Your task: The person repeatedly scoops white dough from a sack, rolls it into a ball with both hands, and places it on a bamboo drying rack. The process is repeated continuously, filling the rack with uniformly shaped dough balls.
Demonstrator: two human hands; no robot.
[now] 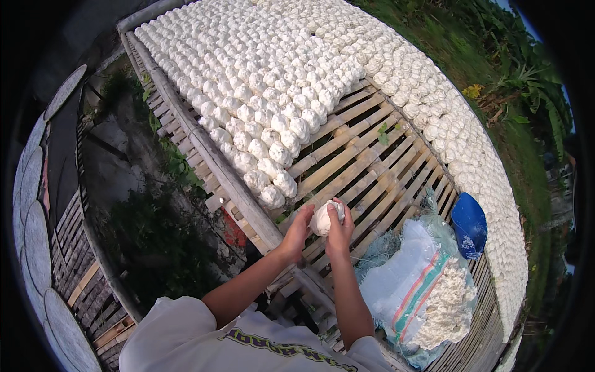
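A rounded white lump of moist-looking, dough-like mass [320,222] is up over the bamboo slats in front of me. My right hand [340,230] wraps round its right side, thumb and fingers curled on it. On the other side, my left hand [298,234] is held flat with fingers stretched out, at or just touching the lump's left edge. Just beyond my hands, rows of similar white lumps [273,133] cover the bamboo rack [365,155]. To my right, an open woven sack [396,285] lies on the slats with loose white crumbly mass [447,304] in its mouth.
A blue plastic scoop-like piece [469,226] rests beside the sack. A bamboo rail [204,146] edges the rack on the left. Another long band of white lumps [458,136] runs along the right. Grey round sheets [38,245] stand on a rack at far left.
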